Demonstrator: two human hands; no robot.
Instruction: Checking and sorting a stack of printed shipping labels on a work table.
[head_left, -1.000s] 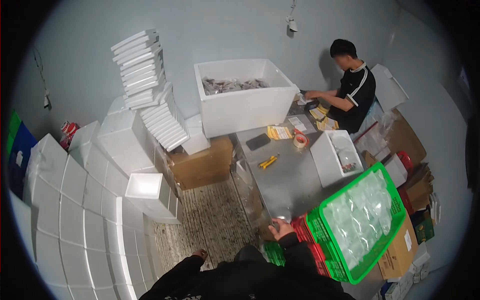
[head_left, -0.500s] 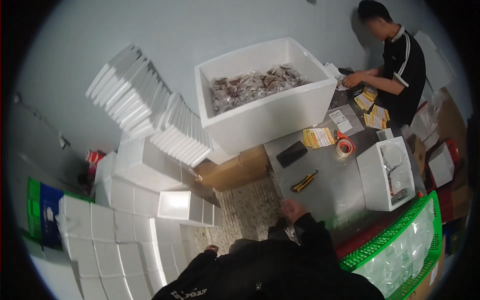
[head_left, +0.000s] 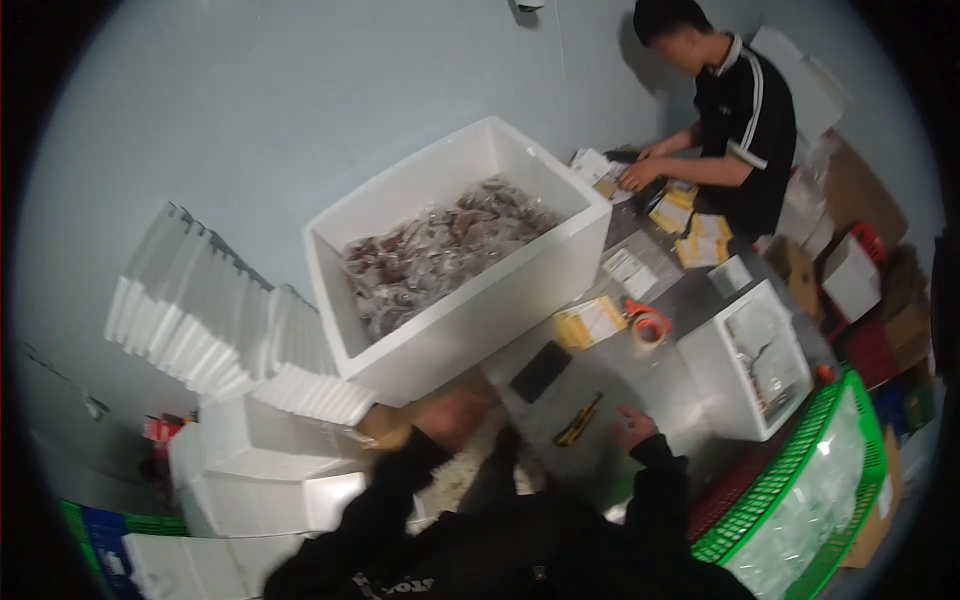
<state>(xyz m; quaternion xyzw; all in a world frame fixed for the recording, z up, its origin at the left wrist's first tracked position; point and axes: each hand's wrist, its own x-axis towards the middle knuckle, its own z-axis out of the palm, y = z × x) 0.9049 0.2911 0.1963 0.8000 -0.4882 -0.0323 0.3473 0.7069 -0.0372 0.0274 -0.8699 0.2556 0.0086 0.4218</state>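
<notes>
My left hand [head_left: 452, 420], smeared by motion, is over the gap between the foam lids and the metal table, near the front of a large white foam box [head_left: 500, 295]. Clear bags with brownish contents [head_left: 455, 240] fill the lower part of that box. Above the tabletop, my right hand [head_left: 632, 430] holds nothing, its fingers apart. Just left of it lies a yellow-and-black utility knife [head_left: 578, 420]. A dark phone [head_left: 541, 371] rests farther up the table, beside yellow-and-white cards [head_left: 590, 321] and an orange tape dispenser [head_left: 648, 325].
A smaller foam box [head_left: 712, 365] with clear bags inside stands on the table's right. Nearer me is a green basket [head_left: 790, 490] of clear packs. Stacked foam lids [head_left: 200, 310] and foam boxes [head_left: 270, 445] are at left. Another person [head_left: 750, 120] handles papers at the far end.
My left hand has risen and moved forward toward the large foam box. My right hand has shifted right, over the table beside the knife. The whole view has turned.
</notes>
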